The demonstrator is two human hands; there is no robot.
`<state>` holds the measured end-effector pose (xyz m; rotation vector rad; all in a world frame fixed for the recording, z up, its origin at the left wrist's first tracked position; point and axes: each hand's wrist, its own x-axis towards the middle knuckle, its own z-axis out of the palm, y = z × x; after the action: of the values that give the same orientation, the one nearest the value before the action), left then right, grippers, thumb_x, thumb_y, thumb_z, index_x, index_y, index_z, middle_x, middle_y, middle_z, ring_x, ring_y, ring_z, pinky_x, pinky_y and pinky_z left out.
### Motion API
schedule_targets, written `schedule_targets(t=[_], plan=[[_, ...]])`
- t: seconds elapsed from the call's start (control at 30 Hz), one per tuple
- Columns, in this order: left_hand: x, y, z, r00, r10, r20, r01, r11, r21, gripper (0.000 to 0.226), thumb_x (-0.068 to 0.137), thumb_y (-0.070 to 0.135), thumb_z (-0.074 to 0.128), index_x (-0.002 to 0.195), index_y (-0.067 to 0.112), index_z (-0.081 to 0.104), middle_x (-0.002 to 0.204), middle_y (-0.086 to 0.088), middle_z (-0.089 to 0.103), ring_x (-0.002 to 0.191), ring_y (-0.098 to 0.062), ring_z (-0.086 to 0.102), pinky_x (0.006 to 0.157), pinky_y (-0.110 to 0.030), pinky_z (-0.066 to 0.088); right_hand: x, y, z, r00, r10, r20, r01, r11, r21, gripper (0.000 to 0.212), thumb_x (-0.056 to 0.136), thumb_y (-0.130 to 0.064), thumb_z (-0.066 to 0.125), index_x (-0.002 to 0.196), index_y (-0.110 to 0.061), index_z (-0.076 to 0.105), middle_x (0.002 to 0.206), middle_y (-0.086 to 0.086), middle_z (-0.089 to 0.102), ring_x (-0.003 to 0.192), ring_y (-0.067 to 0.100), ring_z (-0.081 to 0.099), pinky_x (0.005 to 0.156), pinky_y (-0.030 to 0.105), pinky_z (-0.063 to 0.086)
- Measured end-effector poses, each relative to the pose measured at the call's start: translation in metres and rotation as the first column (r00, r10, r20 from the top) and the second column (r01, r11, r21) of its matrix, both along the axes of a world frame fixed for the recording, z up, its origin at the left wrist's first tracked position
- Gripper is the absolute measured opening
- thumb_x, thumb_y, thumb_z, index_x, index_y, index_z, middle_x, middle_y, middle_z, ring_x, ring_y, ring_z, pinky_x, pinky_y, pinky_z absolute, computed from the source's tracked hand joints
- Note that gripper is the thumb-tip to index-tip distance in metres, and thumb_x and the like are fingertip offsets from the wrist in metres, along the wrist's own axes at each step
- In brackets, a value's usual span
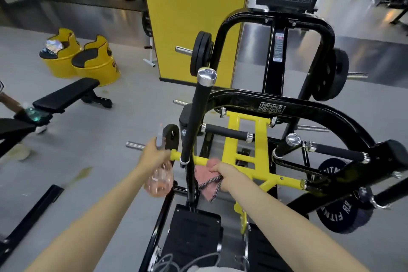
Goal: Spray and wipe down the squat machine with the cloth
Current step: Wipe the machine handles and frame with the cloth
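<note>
Two grips engaged: our left grip [154, 152] clamps the spray bottle [160, 180], right grip [223, 172] clamps pink cloth [204, 172] against squat machine [309, 112] crossbar [198, 160]. Grey floor [88, 139]; black bench [66, 95], yellow barrel seats [95, 64] beyond.

Left grip [154, 152]: my bare hand, bare arm behind it.
Right grip [223, 174]: bare hand and bare arm too.
Cords [174, 259]: thin, grey, looping near my chest.
Top [212, 269]: pale strip at the bottom edge.

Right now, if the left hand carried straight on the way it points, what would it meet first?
Probably the black rounded bracket by the chrome peg, just beyond the left hand gripping the spray bottle; depth is unclear.
</note>
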<state>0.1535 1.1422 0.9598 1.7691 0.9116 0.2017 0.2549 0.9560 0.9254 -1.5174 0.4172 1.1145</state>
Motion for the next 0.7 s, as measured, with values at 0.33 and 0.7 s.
schedule_targets(t=[0.33, 0.7], plan=[[0.120, 0.041, 0.099, 0.864, -0.379, 0.333, 0.289, 0.913, 0.288, 0.053, 0.088, 0.005, 0.061, 0.133, 0.021, 0.039, 0.107, 0.007, 0.054, 0.102, -0.015, 0.058, 0.085, -0.029, 0.050, 0.002, 0.026, 0.021, 0.973, -0.230, 0.034, 0.226, 0.970, 0.093, 0.010, 0.089, 0.009, 0.051, 0.091, 0.002, 0.058, 0.079, 0.016, 0.061, 0.066, 0.027, 0.058, 0.067, 0.035, 0.048], [0.179, 0.054, 0.070, 0.851, -0.431, 0.299, 0.381, 0.900, 0.213, 0.054, 0.088, 0.012, 0.064, 0.134, 0.020, 0.038, 0.099, -0.022, 0.059, 0.088, -0.032, 0.059, 0.079, -0.030, 0.048, 0.007, 0.025, 0.025, 0.949, -0.309, 0.059, 0.303, 0.949, 0.093, 0.015, 0.088, 0.014, 0.048, 0.081, 0.003, 0.055, 0.076, 0.015, 0.059, 0.066, 0.028, 0.056, 0.067, 0.037, 0.046]])
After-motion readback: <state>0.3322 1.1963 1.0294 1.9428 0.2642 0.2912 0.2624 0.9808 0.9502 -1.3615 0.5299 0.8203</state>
